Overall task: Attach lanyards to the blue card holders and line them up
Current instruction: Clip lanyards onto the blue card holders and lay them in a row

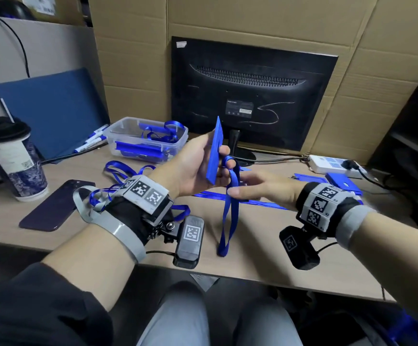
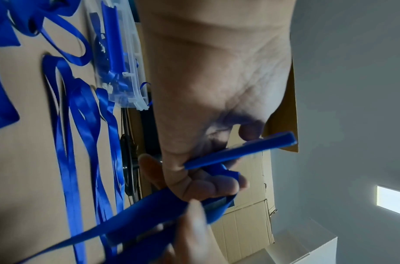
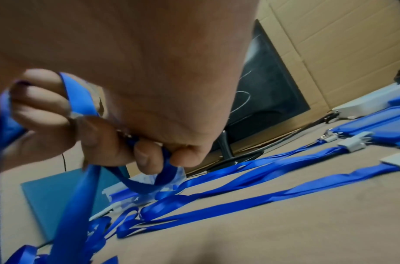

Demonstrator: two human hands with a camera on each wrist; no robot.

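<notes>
My left hand grips a blue card holder upright above the table, thumb on one face and fingers on the other. A blue lanyard loops over a left finger and hangs down to the tabletop. My right hand pinches that lanyard just below the holder. In the left wrist view the card holder lies edge-on in my left hand, with the lanyard running beneath. The right wrist view shows my right hand pinching the lanyard between thumb and forefinger.
Card holders with lanyards attached lie at the right, straps stretched across the table. A clear box holds more holders and lanyards. Also here: a monitor, paper cup, phone, blue folder and power strip.
</notes>
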